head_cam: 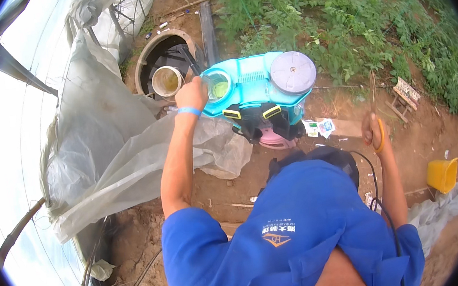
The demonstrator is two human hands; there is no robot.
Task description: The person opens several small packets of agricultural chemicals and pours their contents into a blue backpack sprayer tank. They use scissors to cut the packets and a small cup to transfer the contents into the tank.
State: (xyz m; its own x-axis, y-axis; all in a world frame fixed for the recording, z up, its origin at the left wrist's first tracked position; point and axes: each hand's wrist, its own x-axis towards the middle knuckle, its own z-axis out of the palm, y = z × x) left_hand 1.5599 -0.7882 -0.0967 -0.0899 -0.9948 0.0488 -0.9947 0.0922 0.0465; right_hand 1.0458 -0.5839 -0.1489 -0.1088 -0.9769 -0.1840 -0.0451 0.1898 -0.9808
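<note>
My left hand, with a blue wristband, is closed at the left opening of a turquoise backpack sprayer tank. A black rod rises from between its fingers; its lower end is hidden. Pale green liquid shows inside that opening. A lavender-grey round lid covers the right opening. Black straps hang on the tank's near side, above a pink object partly hidden beneath. My right hand grips orange-handled scissors, blades pointing away from me.
A white bucket with murky liquid is at a round water-filled basin. Torn packets lie right of the sprayer. Farther right are a small stool and a yellow container. Plastic sheeting drapes left; leafy plants grow beyond.
</note>
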